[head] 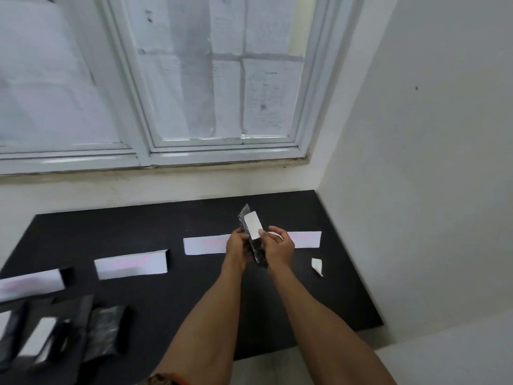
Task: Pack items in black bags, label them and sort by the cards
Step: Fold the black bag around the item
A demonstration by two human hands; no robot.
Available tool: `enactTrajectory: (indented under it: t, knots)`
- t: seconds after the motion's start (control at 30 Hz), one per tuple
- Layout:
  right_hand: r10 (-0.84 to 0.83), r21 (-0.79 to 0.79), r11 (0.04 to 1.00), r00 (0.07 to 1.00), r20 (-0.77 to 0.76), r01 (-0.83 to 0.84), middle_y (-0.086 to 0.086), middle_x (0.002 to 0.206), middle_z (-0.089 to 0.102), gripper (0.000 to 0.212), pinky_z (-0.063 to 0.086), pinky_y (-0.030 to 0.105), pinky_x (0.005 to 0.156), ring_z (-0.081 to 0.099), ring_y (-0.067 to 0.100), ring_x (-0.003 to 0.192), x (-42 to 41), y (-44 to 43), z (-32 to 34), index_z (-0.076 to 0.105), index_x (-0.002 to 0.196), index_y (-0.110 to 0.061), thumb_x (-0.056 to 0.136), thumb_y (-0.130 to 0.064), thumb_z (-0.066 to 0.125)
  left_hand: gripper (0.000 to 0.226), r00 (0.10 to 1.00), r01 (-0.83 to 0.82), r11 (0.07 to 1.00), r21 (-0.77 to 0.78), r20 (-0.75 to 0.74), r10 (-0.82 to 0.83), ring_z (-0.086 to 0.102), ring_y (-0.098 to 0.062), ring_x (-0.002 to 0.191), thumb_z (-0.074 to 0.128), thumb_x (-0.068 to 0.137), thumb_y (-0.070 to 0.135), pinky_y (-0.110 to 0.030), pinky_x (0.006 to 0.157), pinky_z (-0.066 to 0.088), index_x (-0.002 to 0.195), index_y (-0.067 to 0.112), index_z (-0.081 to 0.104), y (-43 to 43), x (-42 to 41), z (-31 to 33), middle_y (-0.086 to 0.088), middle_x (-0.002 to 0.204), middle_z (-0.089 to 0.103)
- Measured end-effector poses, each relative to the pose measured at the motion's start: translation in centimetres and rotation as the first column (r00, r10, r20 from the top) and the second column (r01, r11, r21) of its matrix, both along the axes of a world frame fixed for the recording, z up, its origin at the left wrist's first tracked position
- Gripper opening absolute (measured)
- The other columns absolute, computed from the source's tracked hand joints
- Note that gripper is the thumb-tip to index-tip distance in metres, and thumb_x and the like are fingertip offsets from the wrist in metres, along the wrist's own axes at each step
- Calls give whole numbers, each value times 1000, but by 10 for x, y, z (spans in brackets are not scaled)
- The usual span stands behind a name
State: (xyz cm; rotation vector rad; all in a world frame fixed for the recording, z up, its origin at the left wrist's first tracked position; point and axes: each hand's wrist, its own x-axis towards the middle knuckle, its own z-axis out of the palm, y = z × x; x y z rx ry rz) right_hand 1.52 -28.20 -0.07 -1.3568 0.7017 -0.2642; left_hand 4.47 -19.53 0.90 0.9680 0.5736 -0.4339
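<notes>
You are holding the black bag (pixel 256 252) up above the middle-right of the surface (pixel 194 287), standing on end and leaning a little to the left, with a white label (pixel 253 225) lying on the upper part of the side facing you. Your left hand (pixel 236 245) is gripping the bag's left edge, its fingers (pixel 241 237) curling round the plastic. Your right hand (pixel 279 247) is meeting it from the other side, its thumb pressing on the lower corner of the label and its fingers (pixel 274 232) bending in beside the bag's right edge, so it is pinching the label there. Behind your hands, a row of white cards with pink writing is lying on the surface: one (pixel 305 238) just past your right hand, one (pixel 205 243) just past your left hand, another (pixel 130 264) further left, and a fourth (pixel 30 283) by the left edge; the writing is too blurred to read. A small curled white scrap (pixel 317 266) is lying to the right of your right forearm. At the near left corner, a heap of black bags (pixel 105 332) is resting on the surface, some showing white patches. A window (pixel 222 79) is rising behind the surface.
</notes>
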Motion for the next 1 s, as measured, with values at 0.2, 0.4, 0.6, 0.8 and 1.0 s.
enactTrajectory:
  t: [0.2,0.4,0.6,0.8,1.0]
  knots:
    - [3,6,1000,1000,17,-3,6,86,71,26,58,29,66,70,21,78,-18,76,13,64,98,-14,77,-10,78,21,1000,-16,1000,8,10,16,58,-23,66,45,76,15,-28,54,48,82,8,65,73,-28,22,-10,75,64]
    - [38,-41,998,999,29,-37,6,78,72,28,57,28,59,71,19,69,-31,140,25,66,98,-13,74,-10,80,29,997,-32,999,14,64,31,62,-24,70,52,81,19,-31,58,53,100,3,66,142,-47,36,-10,76,65]
    - [125,-84,989,991,37,-122,5,82,73,28,53,20,57,70,16,74,-44,189,30,63,98,-17,75,-15,80,35,996,-58,995,78,78,52,63,-30,89,50,94,23,-37,69,53,118,0,59,190,-58,42,-18,101,66]
    - [170,-279,946,985,-8,-166,3,88,72,27,41,13,54,69,17,81,-56,232,46,63,96,-18,76,-22,80,26,991,-93,990,110,108,82,63,-20,73,52,96,29,-28,53,48,110,8,60,232,-65,48,-9,86,67]
    - [298,-747,629,954,-23,-214,-1,125,49,41,48,23,78,55,14,109,-70,251,46,62,118,-21,81,-34,73,50,987,-153,974,165,72,143,65,-28,88,56,90,53,-39,75,57,111,8,58,253,-68,41,-14,103,66]
